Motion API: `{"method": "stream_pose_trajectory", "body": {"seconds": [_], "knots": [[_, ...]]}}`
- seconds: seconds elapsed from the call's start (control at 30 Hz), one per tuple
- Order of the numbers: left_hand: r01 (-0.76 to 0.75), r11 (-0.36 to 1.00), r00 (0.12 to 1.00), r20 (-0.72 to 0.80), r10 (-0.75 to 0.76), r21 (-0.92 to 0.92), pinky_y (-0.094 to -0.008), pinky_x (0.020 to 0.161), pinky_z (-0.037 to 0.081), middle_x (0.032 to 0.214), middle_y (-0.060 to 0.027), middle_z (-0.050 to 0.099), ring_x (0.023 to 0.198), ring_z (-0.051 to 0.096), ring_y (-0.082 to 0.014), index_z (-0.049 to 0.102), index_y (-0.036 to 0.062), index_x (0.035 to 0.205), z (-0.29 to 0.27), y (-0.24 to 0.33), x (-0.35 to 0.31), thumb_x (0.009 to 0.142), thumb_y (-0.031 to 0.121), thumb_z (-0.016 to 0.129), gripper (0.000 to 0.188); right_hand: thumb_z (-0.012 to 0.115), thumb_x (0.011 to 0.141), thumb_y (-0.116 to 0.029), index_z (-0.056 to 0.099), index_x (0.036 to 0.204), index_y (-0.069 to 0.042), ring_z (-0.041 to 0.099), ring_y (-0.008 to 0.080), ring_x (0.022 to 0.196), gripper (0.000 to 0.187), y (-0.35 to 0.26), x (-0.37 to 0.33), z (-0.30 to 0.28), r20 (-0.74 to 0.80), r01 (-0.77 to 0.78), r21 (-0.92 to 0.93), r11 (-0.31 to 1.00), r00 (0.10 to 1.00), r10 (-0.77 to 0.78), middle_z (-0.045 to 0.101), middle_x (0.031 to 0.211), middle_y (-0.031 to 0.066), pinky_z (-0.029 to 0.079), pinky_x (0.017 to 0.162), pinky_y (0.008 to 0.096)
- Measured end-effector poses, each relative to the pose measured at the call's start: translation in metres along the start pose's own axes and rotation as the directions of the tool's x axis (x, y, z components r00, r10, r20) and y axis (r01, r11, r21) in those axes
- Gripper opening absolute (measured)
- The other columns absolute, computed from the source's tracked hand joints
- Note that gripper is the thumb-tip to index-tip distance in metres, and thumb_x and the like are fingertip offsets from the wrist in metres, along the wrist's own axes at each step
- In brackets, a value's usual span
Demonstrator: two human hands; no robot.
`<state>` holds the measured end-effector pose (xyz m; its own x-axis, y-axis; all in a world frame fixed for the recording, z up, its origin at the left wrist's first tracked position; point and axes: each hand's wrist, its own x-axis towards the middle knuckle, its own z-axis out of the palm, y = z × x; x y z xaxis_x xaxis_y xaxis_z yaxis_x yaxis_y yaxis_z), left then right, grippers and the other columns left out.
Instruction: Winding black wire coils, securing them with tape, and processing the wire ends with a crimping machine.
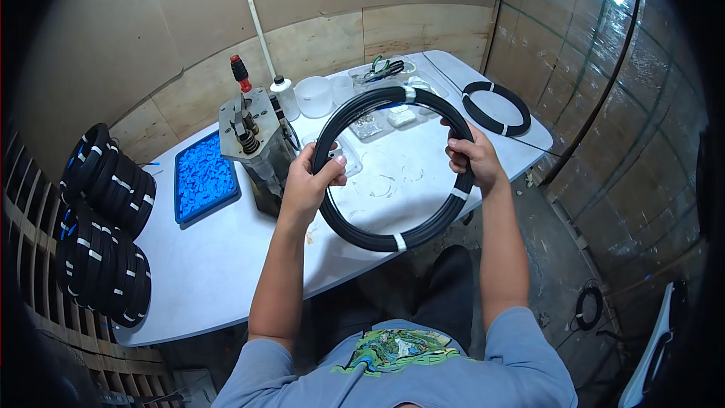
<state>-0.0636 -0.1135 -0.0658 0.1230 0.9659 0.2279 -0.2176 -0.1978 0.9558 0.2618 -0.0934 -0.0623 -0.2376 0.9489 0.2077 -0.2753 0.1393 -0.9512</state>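
Between both hands I hold up a large coil of black cable (351,233), bound at several spots with white tape. My left hand (311,181) is closed round the coil's left side, thumb over the front. On the opposite side my right hand (474,155) grips it with curled fingers. The coil is tilted above the front of the white table (219,276), and the tabletop shows through its ring. Left of my left hand stands a metal bench press (260,151) with a red and black handle.
A blue tray (205,211) of small blue parts lies left of the press. Stacked cable coils (109,261) stand at the table's left end. Another coil (497,127) lies at the back right. Behind are a white bottle (284,98), a translucent tub (313,98) and pliers (377,68).
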Motion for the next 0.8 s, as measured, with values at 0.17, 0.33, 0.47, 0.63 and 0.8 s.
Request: {"method": "stream_pose_trajectory", "body": {"seconds": [0.17,0.33,0.47,0.63,0.8], "knots": [[0.088,0.996,0.996,-0.008,-0.088,0.029,-0.0259,0.047,0.039,0.066,0.0008,0.053,0.051,0.047,-0.0070,0.055,0.0039,0.100,-0.004,-0.017,0.004,0.086,0.007,0.069,0.019,0.069,0.093,-0.021,0.057,0.123,-0.004,0.049,0.0068,0.054,0.037,-0.031,0.007,0.000,0.142,0.007,-0.236,0.972,0.989,0.027,0.050,0.069,-0.0027,0.039,0.048,0.0225],[0.111,0.955,0.988,-0.078,-0.137,-0.275,-0.0244,0.045,0.033,0.062,0.0039,0.043,0.048,0.039,-0.0067,0.052,0.0084,0.091,-0.003,-0.025,0.003,0.086,0.005,0.065,0.015,0.064,0.097,-0.033,0.048,0.131,-0.005,0.062,0.0135,0.067,0.047,-0.019,-0.002,0.004,0.073,0.031,-0.115,0.993,0.997,-0.023,0.059,0.082,0.0048,0.052,0.058,0.0252],[0.080,0.903,0.972,-0.169,-0.165,-0.422,-0.0245,0.045,0.034,0.064,0.0043,0.038,0.048,0.037,-0.0071,0.049,0.0102,0.089,-0.003,-0.032,0.009,0.087,0.005,0.064,0.015,0.060,0.100,-0.033,0.046,0.124,-0.008,0.059,0.0139,0.061,0.038,0.027,-0.010,0.013,-0.245,0.028,0.150,0.988,0.969,0.010,0.057,0.078,0.0034,0.049,0.052,0.0275],[0.098,0.909,0.968,-0.174,-0.182,-0.404,-0.0243,0.045,0.034,0.064,0.0043,0.038,0.049,0.036,-0.0066,0.050,0.0104,0.090,-0.008,-0.040,0.013,0.088,0.007,0.063,0.013,0.060,0.100,-0.026,0.041,0.135,-0.004,0.062,0.0150,0.067,0.045,0.049,-0.021,0.035,-0.372,0.124,0.143,0.982,0.926,-0.063,0.059,0.089,0.0066,0.054,0.058,0.0293],[0.113,0.864,0.968,-0.142,-0.207,-0.490,-0.0236,0.046,0.035,0.063,0.0050,0.038,0.049,0.036,-0.0063,0.053,0.0108,0.088,-0.018,-0.045,0.015,0.090,0.008,0.062,0.010,0.059,0.100,-0.029,0.039,0.137,-0.003,0.066,0.0210,0.079,0.049,0.048,-0.031,0.057,-0.382,0.289,0.278,0.916,0.908,-0.170,0.060,0.107,0.0136,0.057,0.065,0.0317]]}}
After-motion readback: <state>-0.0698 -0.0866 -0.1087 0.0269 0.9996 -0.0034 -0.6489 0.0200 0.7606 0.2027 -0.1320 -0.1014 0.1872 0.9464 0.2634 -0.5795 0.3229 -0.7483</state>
